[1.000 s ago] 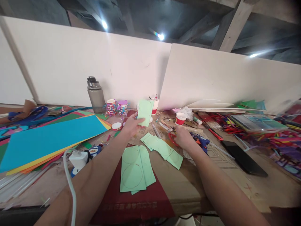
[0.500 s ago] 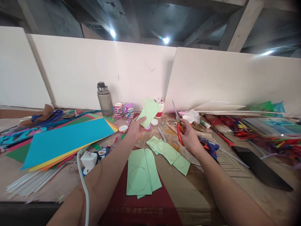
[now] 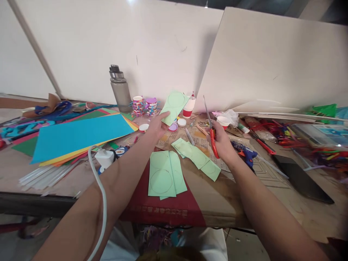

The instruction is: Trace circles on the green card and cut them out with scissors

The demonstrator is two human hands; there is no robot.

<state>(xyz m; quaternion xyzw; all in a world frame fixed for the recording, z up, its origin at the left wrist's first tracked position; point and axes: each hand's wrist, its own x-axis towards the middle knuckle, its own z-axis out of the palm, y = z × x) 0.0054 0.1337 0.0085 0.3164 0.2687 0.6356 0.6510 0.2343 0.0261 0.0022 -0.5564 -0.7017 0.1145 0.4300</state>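
My left hand (image 3: 155, 127) pinches a light green paper piece (image 3: 174, 106) with drawn circles and holds it up above the table. My right hand (image 3: 221, 142) is closed round the red handles of a pair of scissors (image 3: 211, 127), blades pointing up and away, a little right of the paper. Below the hands lie more light green pieces: a stack with drawn circles (image 3: 164, 177) on a dark red sheet (image 3: 168, 208), and a row of overlapping pieces (image 3: 197, 158) on brown paper.
A stack of coloured card with a blue top sheet (image 3: 78, 136) lies left. A grey bottle (image 3: 119, 90), decorated cups (image 3: 144, 106), a red-and-white cup (image 3: 188, 107), a blue glue gun (image 3: 246, 153), a white charger and cable (image 3: 104, 158), and a black phone (image 3: 299, 179) surround the hands. White boards (image 3: 272, 61) stand behind.
My right hand picked the red scissors up from the table and raised them. My left hand lifted the green piece slightly. The camera tilted down and moved back.
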